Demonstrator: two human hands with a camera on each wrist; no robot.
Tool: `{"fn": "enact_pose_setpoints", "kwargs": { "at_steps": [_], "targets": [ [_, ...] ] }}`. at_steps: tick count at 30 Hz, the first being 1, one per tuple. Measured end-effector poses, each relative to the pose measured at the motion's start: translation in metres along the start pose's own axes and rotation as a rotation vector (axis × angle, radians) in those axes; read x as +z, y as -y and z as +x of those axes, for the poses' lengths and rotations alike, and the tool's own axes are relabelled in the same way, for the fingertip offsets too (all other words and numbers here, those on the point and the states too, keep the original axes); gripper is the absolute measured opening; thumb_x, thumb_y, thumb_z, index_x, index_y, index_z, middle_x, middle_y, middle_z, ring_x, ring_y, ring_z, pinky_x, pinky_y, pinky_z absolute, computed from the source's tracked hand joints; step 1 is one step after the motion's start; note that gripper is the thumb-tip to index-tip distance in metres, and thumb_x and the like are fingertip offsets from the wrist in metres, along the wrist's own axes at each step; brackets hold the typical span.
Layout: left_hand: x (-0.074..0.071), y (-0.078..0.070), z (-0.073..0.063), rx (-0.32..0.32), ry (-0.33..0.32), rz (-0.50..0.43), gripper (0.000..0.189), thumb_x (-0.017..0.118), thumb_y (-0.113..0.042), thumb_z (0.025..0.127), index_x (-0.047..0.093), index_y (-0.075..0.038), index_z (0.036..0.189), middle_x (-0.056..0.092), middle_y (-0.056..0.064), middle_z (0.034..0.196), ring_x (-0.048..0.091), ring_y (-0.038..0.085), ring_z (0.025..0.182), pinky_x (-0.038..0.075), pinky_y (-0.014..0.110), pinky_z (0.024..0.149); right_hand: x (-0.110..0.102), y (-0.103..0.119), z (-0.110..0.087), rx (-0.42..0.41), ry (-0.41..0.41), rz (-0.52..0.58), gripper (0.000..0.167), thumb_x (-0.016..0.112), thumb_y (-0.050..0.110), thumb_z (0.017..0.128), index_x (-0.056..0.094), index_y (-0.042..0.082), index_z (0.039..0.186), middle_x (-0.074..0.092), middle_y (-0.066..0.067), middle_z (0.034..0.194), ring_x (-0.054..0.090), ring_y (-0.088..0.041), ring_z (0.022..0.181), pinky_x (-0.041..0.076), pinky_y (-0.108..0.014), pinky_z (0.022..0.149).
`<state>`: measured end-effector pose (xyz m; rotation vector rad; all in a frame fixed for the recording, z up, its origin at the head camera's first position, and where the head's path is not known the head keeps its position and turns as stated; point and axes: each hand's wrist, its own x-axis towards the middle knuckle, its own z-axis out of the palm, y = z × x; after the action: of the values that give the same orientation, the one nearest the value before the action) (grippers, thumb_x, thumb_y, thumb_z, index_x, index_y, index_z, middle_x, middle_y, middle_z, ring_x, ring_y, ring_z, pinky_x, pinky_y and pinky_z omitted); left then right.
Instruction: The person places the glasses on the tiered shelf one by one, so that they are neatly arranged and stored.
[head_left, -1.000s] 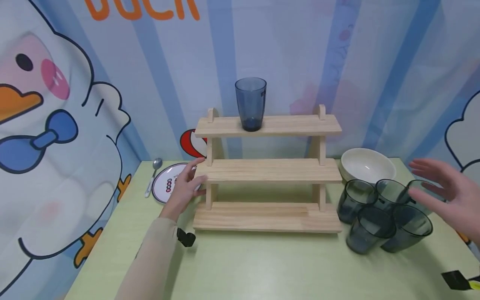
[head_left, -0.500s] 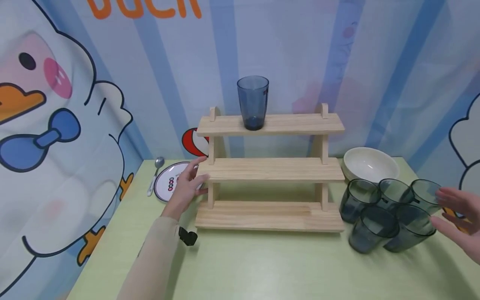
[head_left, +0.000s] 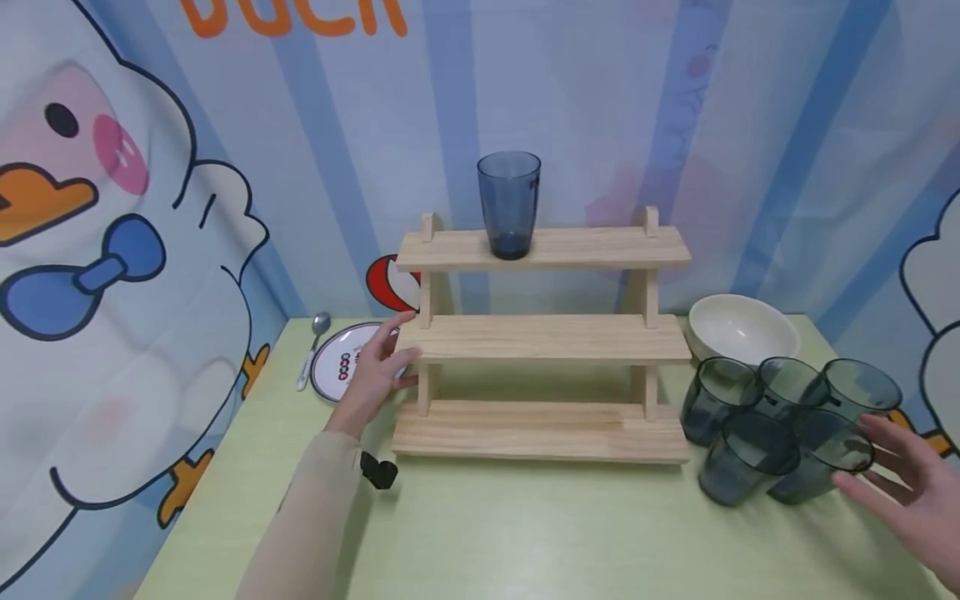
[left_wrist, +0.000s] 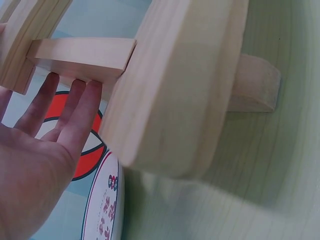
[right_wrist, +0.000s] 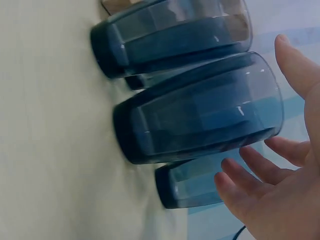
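Observation:
On the table stands a three-tier wooden shelf rack (head_left: 540, 337) with a blue-tinted drinking glass (head_left: 510, 204) upright on its top board. My left hand (head_left: 372, 375) holds the left end of the middle board; in the left wrist view, several fingertips (left_wrist: 94, 87) touch the side post (left_wrist: 82, 52) below it. Right of the rack, several similar glasses cluster upright. My right hand (head_left: 911, 492) is spread beside the front right glass (head_left: 817, 454). In the right wrist view the thumb (right_wrist: 295, 62) stands apart from that glass (right_wrist: 200, 112), while fingertips lie close to its other side; contact is unclear.
Behind the cluster is a white bowl (head_left: 742, 329). A printed plate (head_left: 330, 367) lies partly hidden behind my left hand, with a spoon (head_left: 313, 350) to its left. A duck-printed curtain (head_left: 360, 150) hangs behind the pale green table (head_left: 525, 533).
My right hand has moved down and around to the side of the front right glass. My left hand stays on the rack. The head view has shifted slightly.

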<state>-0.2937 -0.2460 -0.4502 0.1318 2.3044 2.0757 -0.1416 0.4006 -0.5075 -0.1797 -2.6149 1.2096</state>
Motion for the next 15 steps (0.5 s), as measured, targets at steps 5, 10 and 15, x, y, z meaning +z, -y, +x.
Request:
{"fn": "enact_pose_setpoints", "kwargs": {
  "at_steps": [5, 10, 15],
  "targets": [
    [0.003, -0.001, 0.002, -0.006, -0.004, -0.011, 0.061, 0.064, -0.019, 0.104, 0.043, -0.03, 0.159, 0.04, 0.01, 0.164, 0.047, 0.04, 0.141, 0.057, 0.059, 0.098, 0.001, 0.038, -0.01, 0.101, 0.059, 0.029, 0.09, 0.064, 0.028, 0.105, 0.003, 0.012, 0.17, 0.014, -0.039, 0.166, 0.021, -0.064, 0.144, 0.03, -0.076, 0.11],
    [0.003, -0.002, 0.0, -0.015, -0.015, -0.008, 0.059, 0.065, -0.019, 0.104, 0.045, -0.033, 0.158, 0.039, 0.009, 0.165, 0.047, 0.04, 0.141, 0.057, 0.059, 0.098, 0.008, 0.046, -0.014, 0.096, 0.019, -0.015, 0.089, 0.073, 0.027, 0.1, 0.017, 0.018, 0.169, 0.04, -0.026, 0.157, 0.049, -0.037, 0.139, 0.058, -0.024, 0.097],
    [0.002, -0.001, 0.0, -0.007, -0.012, -0.003, 0.06, 0.065, -0.02, 0.104, 0.044, -0.032, 0.159, 0.037, 0.01, 0.165, 0.046, 0.041, 0.142, 0.056, 0.061, 0.099, 0.013, 0.037, -0.012, 0.052, -0.006, 0.035, 0.089, 0.081, 0.025, 0.094, 0.028, 0.025, 0.166, 0.052, 0.01, 0.134, 0.043, 0.017, 0.104, 0.048, -0.002, 0.073]
  ]
}}
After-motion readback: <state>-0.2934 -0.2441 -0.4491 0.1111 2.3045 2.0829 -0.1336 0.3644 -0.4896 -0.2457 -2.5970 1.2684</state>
